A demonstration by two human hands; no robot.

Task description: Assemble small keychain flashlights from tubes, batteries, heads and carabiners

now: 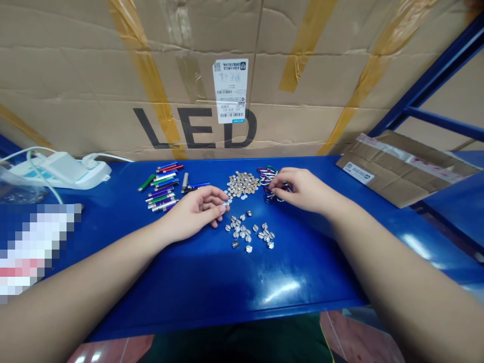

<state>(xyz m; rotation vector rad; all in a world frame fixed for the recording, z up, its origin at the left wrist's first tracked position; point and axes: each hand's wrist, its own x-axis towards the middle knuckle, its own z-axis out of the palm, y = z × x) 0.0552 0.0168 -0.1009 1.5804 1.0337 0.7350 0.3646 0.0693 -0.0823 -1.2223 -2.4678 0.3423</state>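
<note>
My left hand rests cupped on the blue bench, its fingertips touching a small silver disc. Whether it grips the disc is hard to tell. My right hand pinches into a bunch of coloured carabiners, partly hiding them. Between the hands lies a heap of button cells. Below it are two loose groups of slotted silver discs. To the left of my left hand, several coloured pen-shaped mini flashlights lie side by side.
The blue metal bench ends at a front edge below my arms. A large taped cardboard box printed "LED" stands behind it. A white power strip with cables sits back left, a flattened cardboard sheet back right, and a blurred object at the left.
</note>
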